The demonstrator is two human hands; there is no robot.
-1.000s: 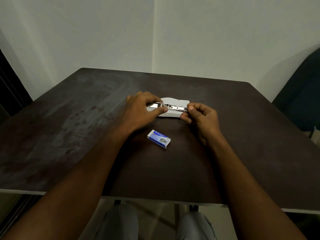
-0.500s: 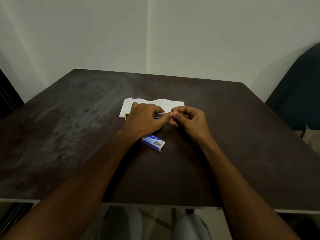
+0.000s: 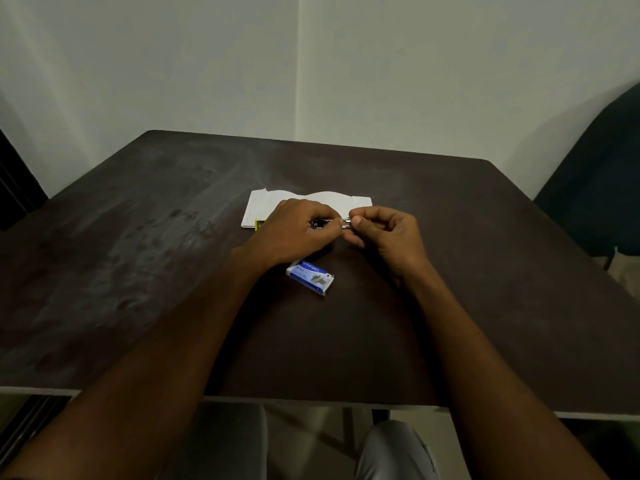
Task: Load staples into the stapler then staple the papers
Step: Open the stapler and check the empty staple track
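In the head view, the loading step looked to be in hand. The left hand [image 3: 298, 230] was curled round the stapler [image 3: 320, 223], held just above the middle of the desk [image 3: 138, 254]. The right hand [image 3: 384, 233] pinched the stapler's shiny metal end between thumb and forefinger. Whether staples were already in could not be told. The next move probably called for seating the strip and closing the magazine.

The stapler was small, metallic and mostly hidden by the fingers. The papers [image 3: 311, 199] lay just behind it, toward the far edge. The blue staple box [image 3: 310, 276] lay nearer the front edge.
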